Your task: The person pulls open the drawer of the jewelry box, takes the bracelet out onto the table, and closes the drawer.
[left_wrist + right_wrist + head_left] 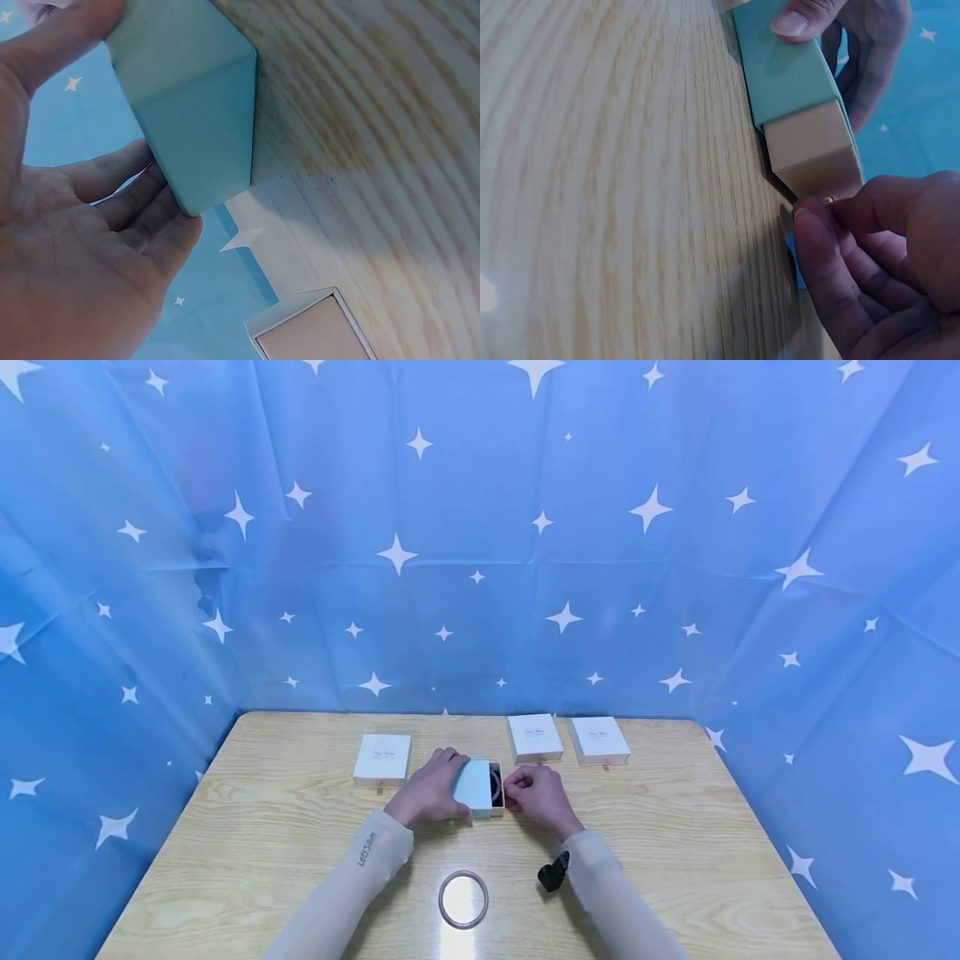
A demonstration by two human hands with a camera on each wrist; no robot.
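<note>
A mint-green drawer box (472,787) sits near the middle of the wooden table. Its beige drawer (810,142) sticks partway out on the right side. Inside the drawer's dark interior, part of a bangle (496,787) shows. My left hand (433,789) grips the box's outer sleeve, thumb on the near side and fingers on the far side. At the drawer's front, my right hand (542,795) pinches a small pull tab between thumb and forefinger; the fingertips mostly hide the tab. Another bangle (441,902) lies flat on the table between my forearms.
One white box (382,756) stands left of my left hand. Two more white boxes, a nearer-centre one (535,737) and a right one (599,738), stand at the table's back. A blue star-printed curtain (480,610) hangs behind the table (697,877).
</note>
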